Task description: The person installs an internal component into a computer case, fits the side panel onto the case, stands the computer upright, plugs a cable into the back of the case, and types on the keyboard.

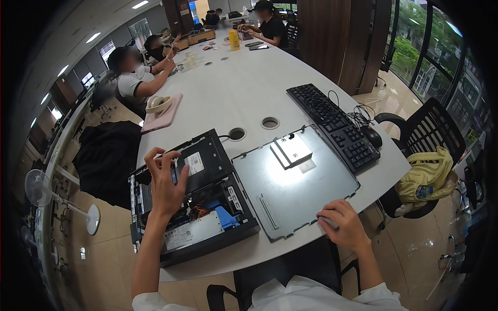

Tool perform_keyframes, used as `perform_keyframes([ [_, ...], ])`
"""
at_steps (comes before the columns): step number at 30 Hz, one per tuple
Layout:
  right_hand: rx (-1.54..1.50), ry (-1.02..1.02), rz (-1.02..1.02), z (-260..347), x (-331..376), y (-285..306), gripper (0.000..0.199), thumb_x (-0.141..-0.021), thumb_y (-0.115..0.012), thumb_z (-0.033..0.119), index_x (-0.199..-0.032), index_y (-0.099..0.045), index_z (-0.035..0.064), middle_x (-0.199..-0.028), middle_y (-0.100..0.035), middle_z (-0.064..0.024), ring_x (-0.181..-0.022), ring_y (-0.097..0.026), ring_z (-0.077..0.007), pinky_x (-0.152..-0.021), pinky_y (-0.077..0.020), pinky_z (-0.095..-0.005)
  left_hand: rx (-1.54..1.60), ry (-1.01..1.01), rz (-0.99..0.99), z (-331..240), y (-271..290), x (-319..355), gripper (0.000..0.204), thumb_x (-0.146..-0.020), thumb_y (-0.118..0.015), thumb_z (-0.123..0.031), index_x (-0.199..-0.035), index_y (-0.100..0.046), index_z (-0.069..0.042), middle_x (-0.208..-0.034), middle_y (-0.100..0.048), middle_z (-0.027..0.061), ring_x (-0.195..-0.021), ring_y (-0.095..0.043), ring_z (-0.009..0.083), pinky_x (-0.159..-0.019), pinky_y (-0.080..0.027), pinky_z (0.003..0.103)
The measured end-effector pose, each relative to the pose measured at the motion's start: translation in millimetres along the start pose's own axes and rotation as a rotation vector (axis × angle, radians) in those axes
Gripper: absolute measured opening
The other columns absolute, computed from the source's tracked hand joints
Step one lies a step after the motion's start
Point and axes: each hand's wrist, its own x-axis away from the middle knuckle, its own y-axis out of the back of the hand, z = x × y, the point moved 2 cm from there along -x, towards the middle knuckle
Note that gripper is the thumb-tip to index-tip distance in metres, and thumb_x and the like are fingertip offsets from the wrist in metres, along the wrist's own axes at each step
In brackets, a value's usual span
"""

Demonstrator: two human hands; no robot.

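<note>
On the near left of the table lies an opened black desktop computer case (244,220), its insides showing, with a blue plastic part (226,217) and coloured wires in it. My left hand (167,186) hovers over the case with fingers spread and bent, close to a black inner cover (207,150) bearing a white label. Beside the case, a grey metal side panel (290,202) lies flat on the table. At that panel's near right corner, my right hand (343,225) is closed, fingers curled round something small and greyish that I cannot make out.
A black keyboard (337,129) and mouse (371,136) with tangled cable lie right of the panel. Two round cable holes (270,123) pierce the table (223,93). White headphones (158,104) rest on a pink folder (165,120). Several people sit farther along; chairs flank the table.
</note>
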Motion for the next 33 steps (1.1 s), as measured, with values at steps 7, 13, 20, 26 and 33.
perform_keyframes([
  [7, 0.031, 0.0, 0.008, 1.1, 19.4, 11.2, 0.017, -0.08, -0.081, 0.01, -0.095, -0.073, 0.0086, -0.097, -0.066, -0.0055, -0.096, -0.064, -0.0249, -0.083, -0.0528, -0.0368, 0.006, 0.005, 0.017, -3.9, -0.1, 1.1, 0.029, -0.091, -0.071, -0.012, -0.117, -0.06, -0.005, -0.131, -0.036, 0.014, -0.102, -0.056, 0.0287, -0.091, -0.051, 0.043],
  [13, 0.027, 0.03, 0.02, 2.6, 29.5, 16.8, 0.019, -0.078, -0.083, 0.012, -0.093, -0.073, 0.0092, -0.097, -0.067, -0.0049, -0.095, -0.064, -0.024, -0.082, -0.053, -0.036, 0.003, 0.034, 0.029, -8.2, -1.7, 0.0, 0.029, -0.093, -0.07, -0.015, -0.118, -0.061, -0.005, -0.131, -0.036, 0.0132, -0.102, -0.056, 0.0268, -0.091, -0.051, 0.041],
  [20, 0.009, 0.034, -0.004, 7.3, 39.4, 15.2, 0.027, -0.073, -0.089, 0.018, -0.092, -0.073, 0.01, -0.096, -0.066, -0.0037, -0.094, -0.063, -0.0239, -0.082, -0.0515, -0.0371, 0.0, 0.021, 0.026, -4.3, -0.2, 0.6, 0.029, -0.092, -0.071, -0.012, -0.118, -0.061, -0.005, -0.131, -0.036, 0.0135, -0.101, -0.056, 0.0263, -0.089, -0.052, 0.042],
  [26, 0.116, 0.037, 0.082, 24.4, 45.0, 14.2, 0.041, -0.067, -0.09, 0.02, -0.104, -0.072, 0.0118, -0.105, -0.066, -0.0033, -0.104, -0.063, -0.0253, -0.088, -0.0521, -0.0394, 0.045, 0.02, 0.056, -10.7, -5.1, 1.0, 0.032, -0.089, -0.073, -0.01, -0.118, -0.06, -0.005, -0.131, -0.036, 0.0133, -0.1, -0.058, 0.0276, -0.087, -0.053, 0.044],
  [33, 0.139, 0.121, 0.263, 45.4, 23.7, -16.3, 0.062, -0.074, -0.079, 0.008, -0.134, -0.066, 0.0184, -0.144, -0.059, -0.0092, -0.139, -0.053, -0.0297, -0.115, -0.0448, -0.0472, 0.029, 0.016, 0.058, -3.9, -3.5, 3.3, 0.032, -0.088, -0.074, -0.01, -0.117, -0.06, -0.004, -0.131, -0.036, 0.0132, -0.099, -0.058, 0.027, -0.086, -0.054, 0.043],
])
